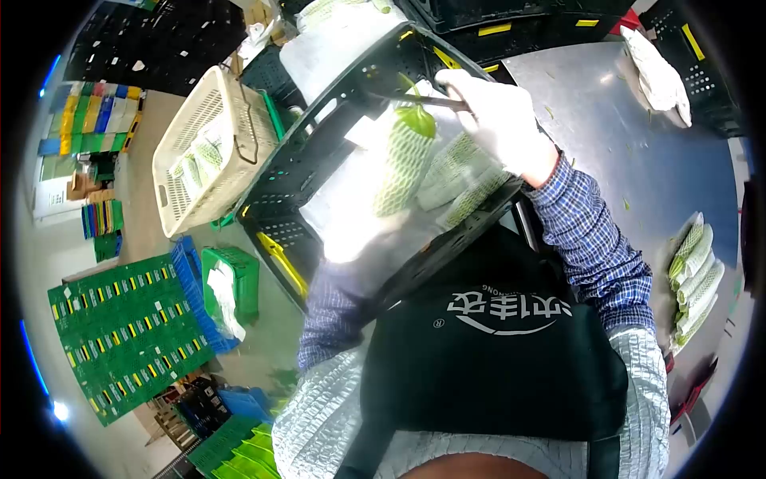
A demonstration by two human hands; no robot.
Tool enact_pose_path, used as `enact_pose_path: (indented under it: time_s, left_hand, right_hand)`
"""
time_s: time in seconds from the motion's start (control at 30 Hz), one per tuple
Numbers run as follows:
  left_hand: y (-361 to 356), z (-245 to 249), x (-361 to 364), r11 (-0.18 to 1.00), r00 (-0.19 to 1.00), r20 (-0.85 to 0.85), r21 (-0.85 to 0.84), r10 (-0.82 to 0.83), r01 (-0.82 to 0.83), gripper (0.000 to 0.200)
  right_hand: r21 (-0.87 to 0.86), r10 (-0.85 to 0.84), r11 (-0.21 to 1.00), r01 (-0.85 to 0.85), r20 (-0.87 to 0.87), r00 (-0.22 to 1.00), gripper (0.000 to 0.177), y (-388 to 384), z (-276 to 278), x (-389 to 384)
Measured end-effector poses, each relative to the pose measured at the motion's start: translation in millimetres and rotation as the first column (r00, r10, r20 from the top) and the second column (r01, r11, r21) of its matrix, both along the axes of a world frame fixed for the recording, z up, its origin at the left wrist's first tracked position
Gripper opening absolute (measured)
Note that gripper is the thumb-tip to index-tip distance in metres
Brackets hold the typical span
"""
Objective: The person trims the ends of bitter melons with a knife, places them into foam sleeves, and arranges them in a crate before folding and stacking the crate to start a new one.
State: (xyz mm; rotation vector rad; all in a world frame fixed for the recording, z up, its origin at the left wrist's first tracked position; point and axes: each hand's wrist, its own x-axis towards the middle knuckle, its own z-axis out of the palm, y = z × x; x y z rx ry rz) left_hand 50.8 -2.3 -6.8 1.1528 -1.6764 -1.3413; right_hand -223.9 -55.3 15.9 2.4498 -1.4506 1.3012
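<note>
A green vegetable in a white foam net [404, 164] is raised over a black crate [275, 180], its green top and stem uncovered. My left hand [355, 227], white and washed out by glare, closes round its lower end. In my gloved right hand [499, 116] is a dark, thin-bladed tool [435, 101], perhaps scissors, with the blades beside the vegetable's stem. Beneath and to the right, more net-wrapped vegetables [456, 172] lie in the crate beside a white sheet. My right fingertips are partly lost in the glare.
A cream basket [239, 148] with net-wrapped pieces stands left of the crate. On the metal table [590, 104] at right lie a white bag [656, 76] and several wrapped vegetables [696, 279]. Green [249, 287] and blue crates are at lower left; black crates are at the back.
</note>
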Motion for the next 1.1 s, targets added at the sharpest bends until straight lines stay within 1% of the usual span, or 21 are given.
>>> enact_pose_path:
  time_s: [0.03, 0.07, 0.1, 0.17, 0.2, 0.23, 0.3, 0.37, 0.4, 0.47, 0.5, 0.57, 0.63, 0.7, 0.77, 0.9, 0.93, 0.97, 1.03, 1.07, 1.1]
  left_hand:
    - [-0.4, 3.1, 2.8, 0.976, 0.995, 0.098, -0.211, -0.025, 0.045, 0.074]
    - [-4.0, 5.5, 6.7, 0.906, 0.979, 0.201, -0.41, -0.02, 0.103, 0.073]
    - [-2.4, 11.7, 8.1, 0.883, 0.959, 0.28, -0.459, 0.037, 0.1, 0.072]
    - [5.2, 24.6, 9.5, 0.915, 0.871, 0.455, -0.403, 0.186, 0.015, 0.071]
    - [8.2, 28.0, 7.0, 0.931, 0.867, 0.451, -0.363, 0.21, -0.037, 0.07]
    - [5.7, 28.5, 3.3, 0.933, 0.947, 0.257, -0.348, 0.191, -0.094, 0.071]
    - [-0.5, 29.5, -4.4, 0.94, 0.98, -0.162, -0.302, 0.116, -0.161, 0.071]
    - [-3.0, 21.1, -9.9, 0.91, 0.972, -0.116, -0.342, 0.205, -0.233, 0.076]
    - [-2.2, 23.0, -16.0, 0.909, 0.963, -0.147, -0.323, 0.228, -0.264, 0.076]
    - [1.2, 35.4, -20.7, 0.986, 0.955, -0.245, 0.015, 0.167, -0.169, 0.079]
    - [0.5, 29.4, -26.6, 0.984, 0.954, -0.251, -0.023, 0.167, -0.178, 0.073]
    - [4.6, 14.6, -31.1, 0.943, 0.965, -0.171, -0.235, 0.198, -0.235, 0.062]
    - [14.3, 10.6, -42.4, 0.885, 0.96, -0.031, -0.38, 0.279, -0.27, 0.041]
    - [16.0, -6.2, -33.2, 0.967, 0.915, -0.352, -0.081, 0.199, -0.241, 0.045]
    - [17.1, -7.1, -36.7, 0.964, 0.793, -0.55, 0.149, 0.264, -0.218, 0.049]
    - [15.9, 38.3, -47.7, 0.988, 0.814, -0.56, 0.089, 0.152, -0.124, 0.054]
    - [13.4, 36.2, -45.4, 0.98, 0.832, -0.519, 0.084, 0.197, -0.18, 0.059]
    - [14.9, 38.0, -45.5, 0.971, 0.871, -0.441, 0.002, 0.216, -0.24, 0.058]
    - [18.2, 43.1, -51.8, 0.935, 0.924, -0.28, -0.165, 0.26, -0.314, 0.057]
    - [14.1, 27.1, -43.6, 0.758, 0.909, 0.183, -0.625, 0.375, -0.187, 0.067]
    - [8.7, 17.3, -43.3, 0.907, 0.964, -0.158, -0.336, 0.213, -0.255, 0.073]
  right_hand:
    - [0.031, -0.071, 0.997, 0.071, 0.011, 0.997, 0.03, 0.8, -8.2, -9.5]
    - [0.261, -0.173, 0.946, 0.191, -0.091, 0.981, 0.027, -3.4, -23.1, -27.3]
    - [0.458, -0.243, 0.831, 0.316, -0.212, 0.947, 0.026, -10.3, -32.9, -39.4]
    - [0.572, -0.265, 0.798, 0.19, 0.05, 0.963, 0.027, -5.8, -22.4, -34.7]
    - [0.626, -0.18, 0.777, -0.07, 0.328, 0.928, 0.028, 0.8, -4.8, -21.8]
    - [0.608, -0.099, 0.748, -0.265, 0.497, 0.862, 0.029, 11.0, 14.1, -11.2]
    - [0.453, 0.027, 0.782, -0.427, 0.66, 0.751, 0.034, 19.5, 33.3, 16.6]
    - [0.178, 0.211, 0.853, -0.491, 0.743, 0.635, 0.044, 41.5, 66.6, 41.0]
    - [0.049, 0.298, 0.917, -0.396, 0.576, 0.761, 0.049, 41.5, 69.2, 45.1]
    - [-0.13, 0.142, 0.984, -0.121, 0.162, 0.977, 0.048, 48.7, 75.8, 51.9]
    - [-0.157, 0.056, 0.986, -0.052, 0.025, 0.998, 0.031, 52.7, 74.5, 52.5]
    - [-0.334, 0.083, 0.94, -0.065, 0.039, 0.996, 0.02, 51.7, 68.1, 54.9]
    - [-0.246, 0.141, 0.958, -0.149, -0.053, 0.989, 0.014, 67.4, 60.3, 55.5]
    - [-0.176, 0.388, 0.912, -0.371, 0.074, 0.918, 0.012, 77.2, 50.6, 62.5]
    - [-0.213, 0.481, 0.868, -0.448, 0.142, 0.865, 0.009, 92.7, 40.1, 68.4]
    - [0.15, 0.472, 0.867, -0.475, 0.056, 0.88, 0.013, 114.1, 34.2, 46.9]
    - [0.156, 0.442, 0.878, -0.453, 0.1, 0.891, 0.017, 112.0, 25.6, 41.3]
    - [0.071, 0.363, 0.901, -0.428, 0.415, 0.834, 0.013, 111.9, 13.1, 42.4]
    - [0.507, -0.059, 0.582, -0.636, 0.806, 0.588, 0.009, 109.7, 32.3, 23.5]
    - [0.503, -0.174, 0.444, -0.741, 0.86, 0.479, 0.012, 102.3, 50.2, 10.2]
    - [0.46, -0.307, 0.309, -0.832, 0.876, 0.371, 0.017, 89.6, 61.2, -2.3]
